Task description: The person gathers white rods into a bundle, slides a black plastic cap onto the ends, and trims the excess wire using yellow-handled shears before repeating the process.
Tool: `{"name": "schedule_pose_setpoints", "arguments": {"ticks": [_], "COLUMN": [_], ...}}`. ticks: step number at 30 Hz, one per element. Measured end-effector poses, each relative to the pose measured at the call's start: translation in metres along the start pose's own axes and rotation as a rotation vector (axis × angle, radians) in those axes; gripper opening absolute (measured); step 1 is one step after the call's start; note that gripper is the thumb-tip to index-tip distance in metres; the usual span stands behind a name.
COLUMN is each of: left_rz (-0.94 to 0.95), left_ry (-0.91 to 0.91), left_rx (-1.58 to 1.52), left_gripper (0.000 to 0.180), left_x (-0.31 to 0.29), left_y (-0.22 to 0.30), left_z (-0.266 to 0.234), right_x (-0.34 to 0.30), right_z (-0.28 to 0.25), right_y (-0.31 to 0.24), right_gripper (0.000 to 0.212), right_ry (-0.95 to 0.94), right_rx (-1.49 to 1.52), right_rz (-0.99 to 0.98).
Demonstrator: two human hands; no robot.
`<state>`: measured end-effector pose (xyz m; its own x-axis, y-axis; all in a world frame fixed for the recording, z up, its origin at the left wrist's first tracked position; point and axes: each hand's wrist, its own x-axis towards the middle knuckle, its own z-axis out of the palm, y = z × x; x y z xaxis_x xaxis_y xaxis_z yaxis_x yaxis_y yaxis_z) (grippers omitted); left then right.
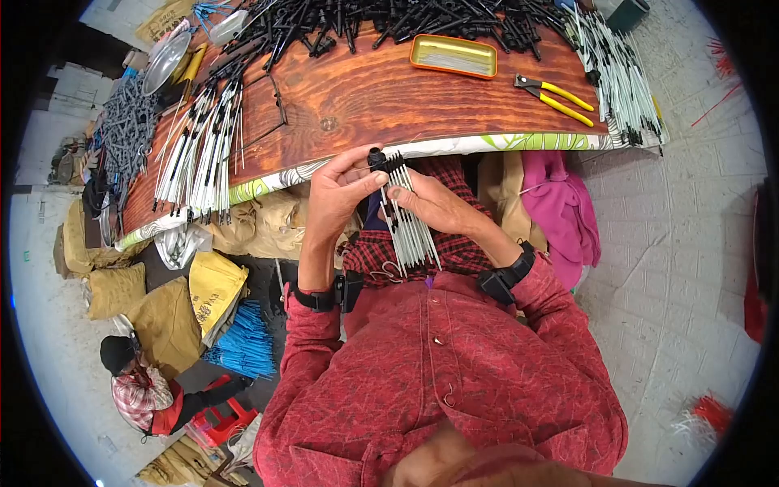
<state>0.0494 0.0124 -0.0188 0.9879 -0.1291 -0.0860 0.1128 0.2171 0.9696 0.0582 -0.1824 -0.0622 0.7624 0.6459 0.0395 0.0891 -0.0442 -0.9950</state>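
My left hand [339, 193] is closed round a small black hub [376, 157] just off the table's near edge. Several thin white rods with black ends [414, 237], which look like umbrella ribs, fan down from beside the hub over my lap. With thumb and fingers, my right hand [436, 203] pinches the upper part of these rods close to the hub. The two thumbs almost meet there. Fingers behind the rods are partly hidden, and how each rod joins the hub is too small to tell.
On the wooden table [341, 97] lie yellow-handled pliers [556, 99], a yellow tray of thin wires [454, 61] and a heap of black parts [406, 20]. White rod bundles rest left [199, 158] and right [621, 77]. Another person [144, 390] sits lower left, near sacks.
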Motion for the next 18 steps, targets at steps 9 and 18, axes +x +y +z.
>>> {"name": "schedule_pose_setpoints", "arguments": {"ticks": [9, 18], "left_rz": [-0.009, -0.042], "left_ry": [-0.057, -0.143], "left_rx": [0.001, -0.106], "left_gripper": [0.043, 0.045], "left_x": [0.003, 0.005], "left_y": [-0.003, -0.012], "left_z": [-0.008, -0.027], "right_x": [-0.007, 0.001], "right_z": [0.005, 0.006], "right_y": [0.0, 0.002], "right_gripper": [0.049, 0.052], "right_ry": [0.033, -0.053], "right_rx": [0.034, 0.095], "right_rz": [0.003, -0.025]}}
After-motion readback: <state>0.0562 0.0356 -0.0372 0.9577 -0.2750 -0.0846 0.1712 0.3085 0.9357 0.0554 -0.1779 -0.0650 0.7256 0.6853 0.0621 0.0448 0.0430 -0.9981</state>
